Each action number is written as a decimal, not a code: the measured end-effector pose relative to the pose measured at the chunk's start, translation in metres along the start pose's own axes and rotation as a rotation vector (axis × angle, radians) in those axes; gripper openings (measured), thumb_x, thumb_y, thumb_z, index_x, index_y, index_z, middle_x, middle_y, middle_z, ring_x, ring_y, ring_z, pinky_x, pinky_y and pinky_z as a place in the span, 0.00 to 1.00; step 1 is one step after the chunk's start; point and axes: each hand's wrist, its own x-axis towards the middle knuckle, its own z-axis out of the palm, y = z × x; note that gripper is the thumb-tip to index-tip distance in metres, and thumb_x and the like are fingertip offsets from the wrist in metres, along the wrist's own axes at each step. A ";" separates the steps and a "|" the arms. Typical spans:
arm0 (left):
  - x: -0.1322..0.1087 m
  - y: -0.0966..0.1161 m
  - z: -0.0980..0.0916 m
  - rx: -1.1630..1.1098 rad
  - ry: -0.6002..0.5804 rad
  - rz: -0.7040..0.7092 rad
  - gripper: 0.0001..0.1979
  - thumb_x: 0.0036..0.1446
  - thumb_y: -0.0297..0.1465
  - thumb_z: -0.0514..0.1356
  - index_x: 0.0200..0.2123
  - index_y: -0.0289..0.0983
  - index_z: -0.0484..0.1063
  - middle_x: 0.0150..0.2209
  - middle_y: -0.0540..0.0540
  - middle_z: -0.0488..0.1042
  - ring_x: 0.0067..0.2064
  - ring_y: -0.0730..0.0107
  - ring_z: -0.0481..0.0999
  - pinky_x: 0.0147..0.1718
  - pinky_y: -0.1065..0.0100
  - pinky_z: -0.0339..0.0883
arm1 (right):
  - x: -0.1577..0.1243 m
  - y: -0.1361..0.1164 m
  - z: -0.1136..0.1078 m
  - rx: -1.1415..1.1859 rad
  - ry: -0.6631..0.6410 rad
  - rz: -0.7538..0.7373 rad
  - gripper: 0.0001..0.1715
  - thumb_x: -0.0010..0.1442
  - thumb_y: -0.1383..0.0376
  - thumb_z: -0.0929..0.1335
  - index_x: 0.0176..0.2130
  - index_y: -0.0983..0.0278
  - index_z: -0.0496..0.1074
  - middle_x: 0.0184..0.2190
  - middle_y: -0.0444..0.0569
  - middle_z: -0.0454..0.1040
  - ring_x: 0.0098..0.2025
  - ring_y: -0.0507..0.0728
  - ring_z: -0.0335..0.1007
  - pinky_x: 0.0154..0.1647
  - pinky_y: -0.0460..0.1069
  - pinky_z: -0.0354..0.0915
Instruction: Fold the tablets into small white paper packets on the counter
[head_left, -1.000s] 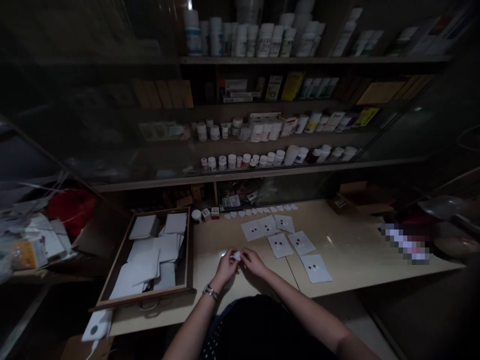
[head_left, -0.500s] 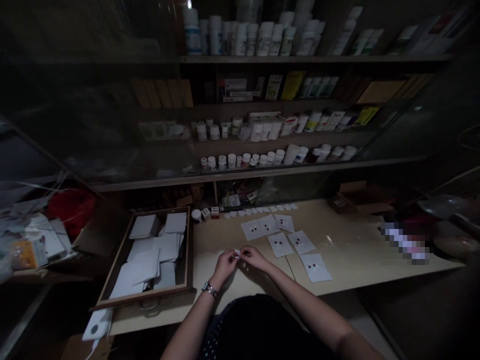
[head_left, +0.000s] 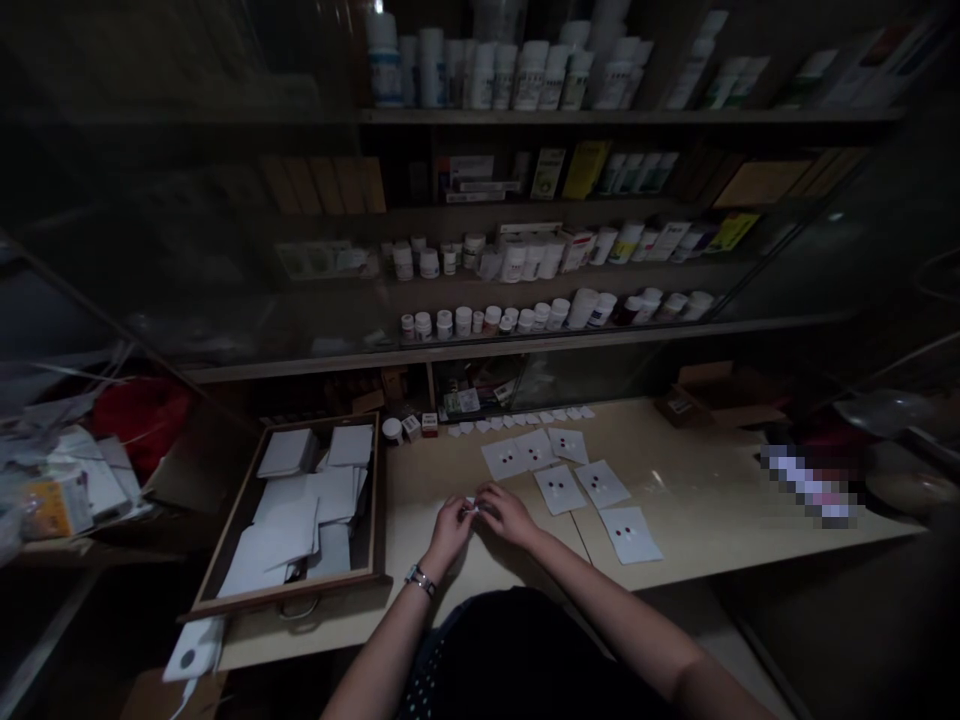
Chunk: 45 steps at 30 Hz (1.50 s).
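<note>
Over the middle of the counter, my left hand [head_left: 451,528] and my right hand [head_left: 505,514] meet with fingers pinched on a small piece of folded white paper [head_left: 471,503]. Only a bit of it shows between the fingertips; whether anything lies inside is hidden. Just beyond and to the right lie several white paper squares [head_left: 641,548], each bearing dark red and white pills [head_left: 628,531]. A row of small folded white paper packets [head_left: 508,422] runs along the back of the counter.
A wooden drawer [head_left: 380,520] holding loose stacks of white paper [head_left: 289,520] rests at the left. Small boxes and a jar [head_left: 392,431] stand behind it. Shelves of medicine bottles [head_left: 532,75] rise beyond. An open cardboard box [head_left: 705,395] sits at the back right.
My right hand's fingers have shifted slightly up and over the paper, and its knuckles are more raised. My left hand stays nearly in place, still pinching. The pill squares have not moved.
</note>
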 end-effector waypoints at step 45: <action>0.004 0.004 -0.005 0.229 -0.229 -0.044 0.04 0.51 0.28 0.59 0.27 0.35 0.72 0.30 0.46 0.73 0.34 0.66 0.71 0.37 0.69 0.62 | -0.003 0.011 0.012 -0.019 -0.190 0.032 0.10 0.60 0.70 0.63 0.36 0.65 0.75 0.37 0.51 0.74 0.41 0.57 0.69 0.44 0.49 0.64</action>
